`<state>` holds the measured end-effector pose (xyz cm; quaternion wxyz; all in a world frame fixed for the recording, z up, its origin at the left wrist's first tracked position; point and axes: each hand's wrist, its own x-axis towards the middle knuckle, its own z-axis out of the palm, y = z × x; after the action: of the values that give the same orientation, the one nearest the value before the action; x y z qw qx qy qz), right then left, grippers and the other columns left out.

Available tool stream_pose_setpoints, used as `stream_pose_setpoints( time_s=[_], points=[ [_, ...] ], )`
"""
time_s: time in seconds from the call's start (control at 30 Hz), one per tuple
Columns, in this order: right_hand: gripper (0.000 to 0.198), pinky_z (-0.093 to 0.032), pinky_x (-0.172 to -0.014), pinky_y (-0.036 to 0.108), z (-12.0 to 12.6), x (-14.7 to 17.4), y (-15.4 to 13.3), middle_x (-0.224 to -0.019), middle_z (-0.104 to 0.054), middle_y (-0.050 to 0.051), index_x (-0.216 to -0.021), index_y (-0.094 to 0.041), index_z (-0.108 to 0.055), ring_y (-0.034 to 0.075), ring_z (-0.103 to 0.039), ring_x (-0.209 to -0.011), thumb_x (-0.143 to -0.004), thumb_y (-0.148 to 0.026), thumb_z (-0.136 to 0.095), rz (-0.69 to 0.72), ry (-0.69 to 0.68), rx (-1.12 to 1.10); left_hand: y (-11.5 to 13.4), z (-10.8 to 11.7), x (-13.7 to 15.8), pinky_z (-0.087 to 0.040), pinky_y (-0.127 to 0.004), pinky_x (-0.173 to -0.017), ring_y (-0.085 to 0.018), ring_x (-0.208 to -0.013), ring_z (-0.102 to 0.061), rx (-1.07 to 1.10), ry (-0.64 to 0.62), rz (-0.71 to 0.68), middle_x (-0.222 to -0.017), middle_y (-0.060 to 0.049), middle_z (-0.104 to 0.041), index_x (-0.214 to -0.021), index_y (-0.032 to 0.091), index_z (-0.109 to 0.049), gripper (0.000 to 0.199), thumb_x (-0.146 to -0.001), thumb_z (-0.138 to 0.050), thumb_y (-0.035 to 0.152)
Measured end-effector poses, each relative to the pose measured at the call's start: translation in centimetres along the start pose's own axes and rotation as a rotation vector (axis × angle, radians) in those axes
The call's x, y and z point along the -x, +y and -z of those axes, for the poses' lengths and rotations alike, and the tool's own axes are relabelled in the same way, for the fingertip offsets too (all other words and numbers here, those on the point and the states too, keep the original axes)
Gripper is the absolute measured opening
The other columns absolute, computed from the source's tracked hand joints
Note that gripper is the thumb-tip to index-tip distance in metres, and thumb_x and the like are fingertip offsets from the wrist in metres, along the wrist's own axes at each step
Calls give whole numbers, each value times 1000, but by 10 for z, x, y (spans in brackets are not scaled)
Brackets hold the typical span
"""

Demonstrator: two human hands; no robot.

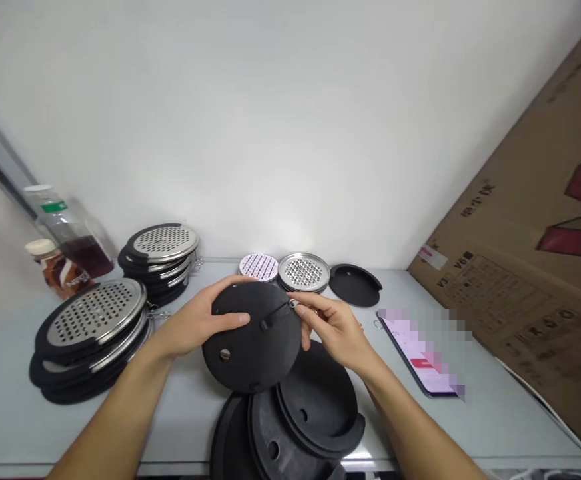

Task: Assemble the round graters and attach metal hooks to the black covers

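Note:
My left hand (205, 319) grips a round black plastic grater holder (250, 360) by its left side, thumb flat on the face turned to me. That face has a hole, a narrow slot and small raised tabs. At its upper right edge my right hand (333, 327) pinches a small metal ring (293, 304) that sits by the end of the slot. Some of the right fingers are hidden behind the disc. Below it, several loose black holders (320, 393) lie overlapping near the table's front edge.
Stacks of round graters in black holders stand at left, one nearer (93, 313) and one farther (165, 243). Grater plates (304, 272) and a black holder (354, 285) lie by the wall. Bottles (53, 267) stand far left, a phone (420, 353) and cardboard box (520, 267) at right.

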<state>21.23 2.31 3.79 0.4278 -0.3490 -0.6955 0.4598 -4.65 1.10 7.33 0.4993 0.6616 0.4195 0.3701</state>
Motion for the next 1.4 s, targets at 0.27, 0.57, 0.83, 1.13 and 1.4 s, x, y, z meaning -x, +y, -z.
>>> stream_pose_setpoints(
  time_s=[0.27,0.57,0.83,1.13,1.4],
  points=[
    [30,-53,-69,32,3,9,-4,-86,-69,6,-122,-23,-66,17,-65,-76,-94,-17,-54,430,63,465,3,6,5,-56,-31,-82,-21,-88,-70,166,-24,102,-104,-4,-72,-118,23,-61,43,-78,-76,31],
    [41,-57,-70,35,-10,13,3,-95,-69,11,-135,-21,-53,21,-67,-81,-96,-12,-45,550,222,801,3,4,2,-52,-36,-94,-26,-108,-66,29,-28,15,-121,-7,-69,-126,23,-60,49,-80,-73,34],
    [40,-59,-68,35,-26,19,4,-94,-71,14,-134,-16,-52,23,-69,-79,-95,-9,-42,520,335,879,3,1,3,-49,-38,-101,-27,-117,-61,34,-110,38,-130,-6,-64,-134,25,-55,53,-84,-70,32],
    [30,-57,-89,37,-27,14,-9,-112,-74,7,-120,-24,-68,22,-70,-101,-96,-18,-50,298,445,465,-2,-12,-2,-49,-40,-102,-28,-117,-61,47,1,-20,-133,-8,-62,-136,24,-53,56,-84,-71,33],
    [19,-49,-55,23,-24,4,-7,-71,-71,1,-84,-19,-73,14,-61,-63,-83,-38,-71,-6,526,-201,-8,-20,-2,-53,-34,-97,-26,-112,-64,125,111,-78,-129,-6,-65,-134,25,-54,54,-83,-72,32]
  ],
)
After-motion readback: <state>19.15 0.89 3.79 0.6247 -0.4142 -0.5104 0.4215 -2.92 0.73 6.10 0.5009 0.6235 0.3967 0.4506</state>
